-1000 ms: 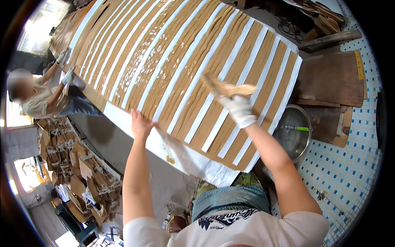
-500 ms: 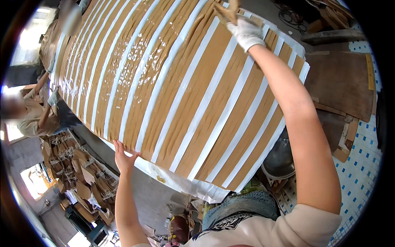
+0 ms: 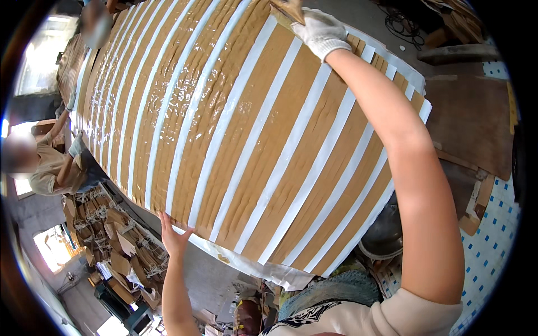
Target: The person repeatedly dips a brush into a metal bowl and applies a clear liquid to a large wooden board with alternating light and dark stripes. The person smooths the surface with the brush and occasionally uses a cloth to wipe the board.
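Before me spreads a large brown sheet (image 3: pixel 291 140) with white stripes, its left and middle parts glossy and rippled under what looks like a clear film or wet coat. At the far edge, my right hand (image 3: pixel 322 33), in a white knitted glove, is closed around a flat wooden tool (image 3: pixel 289 10). Its working end lies by the sheet's surface, partly cut off by the picture's top, so I cannot make out its exact kind. My bare left hand (image 3: pixel 176 238) rests at the near edge, fingers stretched and thumb apart, touching the sheet's rim.
Gloved co-workers (image 3: pixel 56 162) stand along the left end, one touching the sheet. Bundled cardboard pieces (image 3: pixel 112 229) pile up at lower left. A dark metal bowl (image 3: pixel 382 232) sits under the near right edge. Brown boards (image 3: pixel 468 123) lie at right beside a blue-and-white tiled surface (image 3: pixel 493 235).
My right hand with the wooden tool has moved a little left along the far edge. My left hand stays at the near edge; the whole view has shifted slightly.
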{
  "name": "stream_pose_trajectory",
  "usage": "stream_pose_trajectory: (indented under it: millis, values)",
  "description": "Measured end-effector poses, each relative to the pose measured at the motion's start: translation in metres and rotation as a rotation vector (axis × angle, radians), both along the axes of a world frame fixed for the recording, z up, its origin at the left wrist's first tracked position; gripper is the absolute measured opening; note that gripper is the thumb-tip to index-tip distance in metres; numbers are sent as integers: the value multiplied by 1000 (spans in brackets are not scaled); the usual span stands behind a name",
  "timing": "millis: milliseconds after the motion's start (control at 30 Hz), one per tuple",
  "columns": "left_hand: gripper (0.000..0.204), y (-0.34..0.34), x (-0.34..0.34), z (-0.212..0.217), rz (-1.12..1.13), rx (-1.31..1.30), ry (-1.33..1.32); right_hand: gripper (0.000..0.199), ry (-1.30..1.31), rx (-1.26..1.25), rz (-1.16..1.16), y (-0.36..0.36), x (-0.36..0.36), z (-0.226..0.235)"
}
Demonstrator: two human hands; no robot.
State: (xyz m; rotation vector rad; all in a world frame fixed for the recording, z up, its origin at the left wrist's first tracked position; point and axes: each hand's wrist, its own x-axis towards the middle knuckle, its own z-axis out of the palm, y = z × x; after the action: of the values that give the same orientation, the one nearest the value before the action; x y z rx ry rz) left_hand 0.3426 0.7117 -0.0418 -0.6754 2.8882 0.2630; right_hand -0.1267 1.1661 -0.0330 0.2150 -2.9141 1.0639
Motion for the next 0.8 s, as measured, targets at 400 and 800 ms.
stream_pose_trajectory:
  millis: [400,800]
  values:
    - [115,9,-2,16,55,-51,-77,45,-254,-74,138,-16,31,12]
    - [116,5,9,10,57,-30,-8,48,-3,-234,278,19,58,-20]
